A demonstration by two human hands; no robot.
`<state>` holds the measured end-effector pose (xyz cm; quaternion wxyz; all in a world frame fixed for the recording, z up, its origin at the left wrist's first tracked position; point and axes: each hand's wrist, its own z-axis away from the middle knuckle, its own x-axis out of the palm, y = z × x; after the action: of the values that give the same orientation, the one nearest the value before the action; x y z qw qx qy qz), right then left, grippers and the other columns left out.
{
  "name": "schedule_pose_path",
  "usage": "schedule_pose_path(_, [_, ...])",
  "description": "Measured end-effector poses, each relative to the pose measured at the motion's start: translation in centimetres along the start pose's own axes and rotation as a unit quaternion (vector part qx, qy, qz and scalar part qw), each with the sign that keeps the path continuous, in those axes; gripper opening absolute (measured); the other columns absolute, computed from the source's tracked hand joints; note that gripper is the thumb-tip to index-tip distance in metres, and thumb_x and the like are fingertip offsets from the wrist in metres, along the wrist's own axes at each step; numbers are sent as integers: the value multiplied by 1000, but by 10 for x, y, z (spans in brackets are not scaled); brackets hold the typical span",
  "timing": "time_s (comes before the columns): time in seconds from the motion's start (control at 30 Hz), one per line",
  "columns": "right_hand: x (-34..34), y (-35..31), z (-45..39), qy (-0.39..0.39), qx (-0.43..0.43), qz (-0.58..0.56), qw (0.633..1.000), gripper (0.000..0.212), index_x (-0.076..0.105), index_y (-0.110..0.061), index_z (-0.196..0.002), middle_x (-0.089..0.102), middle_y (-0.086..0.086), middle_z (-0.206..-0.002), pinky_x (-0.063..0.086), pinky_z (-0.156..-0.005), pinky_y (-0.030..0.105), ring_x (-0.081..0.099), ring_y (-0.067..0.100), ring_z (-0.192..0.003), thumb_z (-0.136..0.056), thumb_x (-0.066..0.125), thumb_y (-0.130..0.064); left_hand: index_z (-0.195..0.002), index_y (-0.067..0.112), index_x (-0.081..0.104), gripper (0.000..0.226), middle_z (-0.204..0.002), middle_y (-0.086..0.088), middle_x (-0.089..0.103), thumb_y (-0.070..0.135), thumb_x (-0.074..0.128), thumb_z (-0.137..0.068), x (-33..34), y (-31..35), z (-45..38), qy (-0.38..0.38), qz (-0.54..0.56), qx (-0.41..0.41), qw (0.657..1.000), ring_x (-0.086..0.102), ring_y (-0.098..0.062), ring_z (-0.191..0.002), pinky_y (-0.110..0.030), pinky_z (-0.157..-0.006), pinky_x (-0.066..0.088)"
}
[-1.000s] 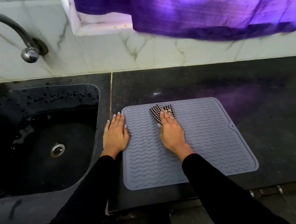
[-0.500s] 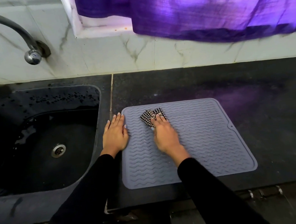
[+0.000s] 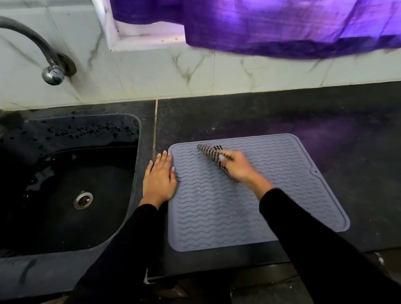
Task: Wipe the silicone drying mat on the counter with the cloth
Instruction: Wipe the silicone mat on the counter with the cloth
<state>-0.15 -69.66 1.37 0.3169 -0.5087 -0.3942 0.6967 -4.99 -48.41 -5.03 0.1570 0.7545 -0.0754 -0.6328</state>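
A grey silicone drying mat (image 3: 283, 192) with wavy ridges lies flat on the dark counter (image 3: 339, 117). My right hand (image 3: 242, 169) grips a black-and-white checked cloth (image 3: 211, 154) over the mat's far middle part; the cloth sticks out to the upper left of the fingers, and the hand is tilted onto its side. My left hand (image 3: 159, 179) lies flat with fingers together on the mat's left edge, near its far left corner. Both arms wear black sleeves.
A black sink (image 3: 57, 186) with a metal drain (image 3: 82, 200) lies left of the mat, wet with droplets. A curved metal tap (image 3: 22, 44) is on the tiled wall behind it. A purple curtain (image 3: 278, 7) hangs over the back wall above the counter.
My right hand has swept the cloth left across the mat's far part, then turned onto its side and lifted it. My left hand stays pressed on the mat's left edge.
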Motion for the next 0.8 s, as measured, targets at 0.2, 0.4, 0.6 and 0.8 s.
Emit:
schedule_pose_path(0.2, [-12, -10, 11, 77, -63, 226, 969, 38, 51, -12, -130, 54, 13, -131, 35, -98, 28, 49, 29, -121, -94, 42, -6, -146, 11, 25, 64, -153, -5, 25, 36, 15, -88, -1, 2, 1, 6, 3, -3, 1000, 17, -16, -143, -33, -116, 5])
schedule_pose_path(0.4, [34, 24, 28, 43, -101, 407, 907, 59, 14, -13, -148, 6, 11, -157, 6, -117, 33, 4, 23, -145, -94, 35, 2, -145, 10, 28, 63, -153, -6, 27, 35, 17, -89, 2, 0, 0, 16, 1, -1, 1000, 20, -18, -142, -34, -116, 6])
schedule_pose_path(0.6, [13, 23, 22, 14, -104, 273, 956, 47, 39, -20, -140, 33, 4, -150, 26, -111, 32, 32, 20, -138, -95, 40, -8, -144, 10, 30, 67, -152, -6, 28, 38, 12, -86, 0, 1, 0, 16, 6, 3, 1000, 21, -18, -142, -34, -116, 7])
schedule_pose_path(0.8, [-48, -1, 2, 59, 146, -359, 920, 33, 46, -4, -130, 63, 10, -101, 50, -67, 24, 57, 15, -82, -100, 35, -12, -145, 9, 27, 64, -153, -7, 26, 35, 16, -87, -3, 2, 1, 2, 14, 3, 1000, 19, -18, -143, -34, -116, 6])
